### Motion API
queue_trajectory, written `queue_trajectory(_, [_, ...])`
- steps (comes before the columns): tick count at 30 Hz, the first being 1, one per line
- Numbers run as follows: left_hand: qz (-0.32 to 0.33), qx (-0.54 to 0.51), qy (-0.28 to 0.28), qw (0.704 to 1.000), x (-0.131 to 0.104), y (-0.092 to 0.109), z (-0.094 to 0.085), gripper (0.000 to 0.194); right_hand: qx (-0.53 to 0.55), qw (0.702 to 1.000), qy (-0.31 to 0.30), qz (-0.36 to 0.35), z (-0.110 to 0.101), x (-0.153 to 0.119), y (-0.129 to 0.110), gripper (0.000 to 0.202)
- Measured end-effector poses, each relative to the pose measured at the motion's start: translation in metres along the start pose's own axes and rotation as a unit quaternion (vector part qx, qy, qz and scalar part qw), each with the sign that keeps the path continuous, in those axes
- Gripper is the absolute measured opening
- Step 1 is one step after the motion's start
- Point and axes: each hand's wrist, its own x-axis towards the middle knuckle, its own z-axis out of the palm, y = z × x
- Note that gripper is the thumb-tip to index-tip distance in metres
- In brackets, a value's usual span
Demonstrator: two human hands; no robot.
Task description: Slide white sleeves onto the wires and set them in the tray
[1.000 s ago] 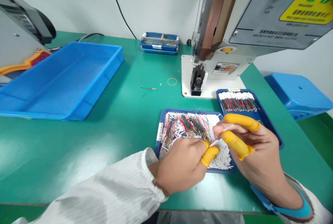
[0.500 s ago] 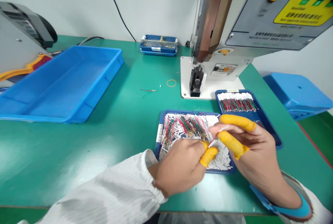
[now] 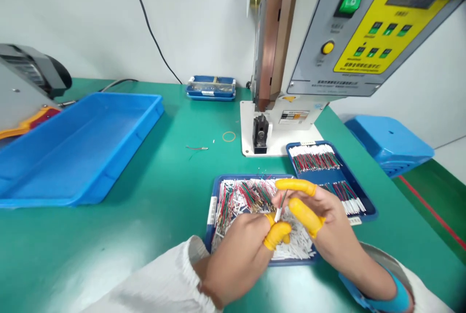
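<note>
My left hand (image 3: 242, 250), with yellow finger covers, pinches a small white sleeve (image 3: 278, 214) from which red and dark wires stick up. My right hand (image 3: 320, 211) is beside it, thumb and forefinger apart around the wire ends, not closed on them. Both hands are above a dark blue tray (image 3: 214, 191) with loose white sleeves and red and green wires. To its right, a second blue tray (image 3: 320, 176) holds two rows of wires with white ends.
A bench machine (image 3: 313, 36) stands behind the trays. At the left lies a large blue bin (image 3: 109, 123). A small lidded tray (image 3: 211, 87), a rubber band (image 3: 229, 136) and a loose wire (image 3: 197, 148) are farther back. A blue stool (image 3: 389, 138) is at the right.
The view has tilted up and shifted right, showing more of the machine. The wires now stand more upright from my left fingers, and my right fingertips remain apart.
</note>
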Motion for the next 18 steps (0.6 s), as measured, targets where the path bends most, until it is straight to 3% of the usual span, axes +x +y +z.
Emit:
queue_trajectory(5, [0.004, -0.098, -0.067, 0.993, 0.002, 0.007, -0.013, 0.031, 0.033, 0.996, -0.053, 0.062, 0.000, 0.007, -0.002, 0.011])
queue_trajectory(11, [0.021, -0.149, -0.102, 0.983, 0.009, 0.007, -0.024, 0.032, 0.049, 0.991, -0.071, 0.099, -0.004, 0.006, 0.005, 0.009])
queue_trajectory(18, [0.069, -0.120, -0.044, 0.989, 0.010, -0.004, -0.024, 0.034, 0.069, 0.991, -0.069, 0.091, -0.001, 0.007, 0.004, 0.008])
